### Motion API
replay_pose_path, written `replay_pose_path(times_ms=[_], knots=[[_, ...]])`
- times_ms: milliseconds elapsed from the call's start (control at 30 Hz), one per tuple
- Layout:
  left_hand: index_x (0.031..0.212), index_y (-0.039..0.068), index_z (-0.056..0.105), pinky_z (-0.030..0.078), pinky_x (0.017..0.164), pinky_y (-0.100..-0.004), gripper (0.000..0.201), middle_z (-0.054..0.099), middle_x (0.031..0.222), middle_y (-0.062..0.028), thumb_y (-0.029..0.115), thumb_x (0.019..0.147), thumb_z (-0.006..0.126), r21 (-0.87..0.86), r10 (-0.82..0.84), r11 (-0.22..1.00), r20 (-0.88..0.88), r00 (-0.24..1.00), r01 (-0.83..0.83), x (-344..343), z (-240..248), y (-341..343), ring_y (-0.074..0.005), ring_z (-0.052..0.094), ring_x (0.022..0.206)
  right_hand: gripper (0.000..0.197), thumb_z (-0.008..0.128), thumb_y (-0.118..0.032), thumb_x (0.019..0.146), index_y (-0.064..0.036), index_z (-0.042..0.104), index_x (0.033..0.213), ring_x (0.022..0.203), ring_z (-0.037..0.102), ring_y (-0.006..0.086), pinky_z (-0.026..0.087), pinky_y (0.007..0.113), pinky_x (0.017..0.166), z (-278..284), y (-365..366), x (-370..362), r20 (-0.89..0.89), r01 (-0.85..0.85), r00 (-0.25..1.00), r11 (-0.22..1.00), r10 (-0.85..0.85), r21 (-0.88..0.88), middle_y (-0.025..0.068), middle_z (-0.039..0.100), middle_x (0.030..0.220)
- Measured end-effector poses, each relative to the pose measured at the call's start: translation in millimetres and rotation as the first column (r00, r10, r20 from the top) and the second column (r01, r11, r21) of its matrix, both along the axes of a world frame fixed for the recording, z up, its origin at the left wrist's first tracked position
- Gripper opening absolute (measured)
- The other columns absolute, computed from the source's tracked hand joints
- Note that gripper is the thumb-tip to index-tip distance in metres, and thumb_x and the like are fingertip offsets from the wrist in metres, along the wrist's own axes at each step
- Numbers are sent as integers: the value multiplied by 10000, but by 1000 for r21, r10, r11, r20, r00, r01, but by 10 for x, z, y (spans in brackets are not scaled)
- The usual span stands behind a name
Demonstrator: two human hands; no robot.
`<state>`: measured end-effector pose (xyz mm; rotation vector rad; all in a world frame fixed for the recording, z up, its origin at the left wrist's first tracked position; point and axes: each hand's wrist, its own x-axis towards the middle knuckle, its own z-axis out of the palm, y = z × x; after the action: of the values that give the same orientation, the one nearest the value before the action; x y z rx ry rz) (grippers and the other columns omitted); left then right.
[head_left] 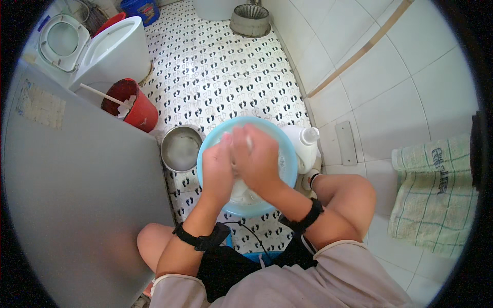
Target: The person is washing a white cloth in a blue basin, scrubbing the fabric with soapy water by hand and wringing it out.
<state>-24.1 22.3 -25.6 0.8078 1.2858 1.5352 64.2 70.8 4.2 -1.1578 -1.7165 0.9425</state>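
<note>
Both of my hands are over a light blue basin (294,159) on the floor between my legs. My left hand (217,167) and my right hand (255,154) are pressed together, fingers curled in and partly smeared by motion. A bit of something white shows among the fingers of the right hand, too small to name. Below the hands, whitish wet material (242,194) lies in the basin, with suds along its right side. Whether it is cloth or only soapy water is hard to tell. Each wrist wears a black strap.
Left of the basin sits a metal bowl (182,149), with a red bucket (141,114) behind it. A white plastic bottle (307,146) stands close on the right. A grey panel (87,190) borders the left; a towel (429,200) hangs right. Farther off are a toilet (120,51) and a wooden stick (359,51).
</note>
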Motion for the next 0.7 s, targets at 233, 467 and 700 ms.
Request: replay_pose_path(times_ms=[233,467,700], knots=[[688,22,516,356,565,-227,464,469,661,45,324,1013,378,-32,28,999,-99,995,-32,31,120,-58,-38,389,629,249,562,-173,888,-4,515,711,543,526,366,393,425,499,-30,130,45,-6,-32,999,999,32,30,190,520,629],[717,34,528,360,568,-218,437,469,675,55,326,1010,385,-49,-25,998,9,1000,25,54,46,-26,-31,398,645,300,540,-177,907,5,501,670,565,524,376,392,425,507,-56,8,19,-32,-71,996,948,85,311,201,504,599],[847,1,604,373,583,-216,415,512,729,51,316,1008,386,-36,71,997,259,963,-64,8,-8,9,-28,414,664,279,566,-179,890,14,535,690,560,531,375,394,422,494,36,-54,-28,-17,-131,989,909,149,395,208,529,627]])
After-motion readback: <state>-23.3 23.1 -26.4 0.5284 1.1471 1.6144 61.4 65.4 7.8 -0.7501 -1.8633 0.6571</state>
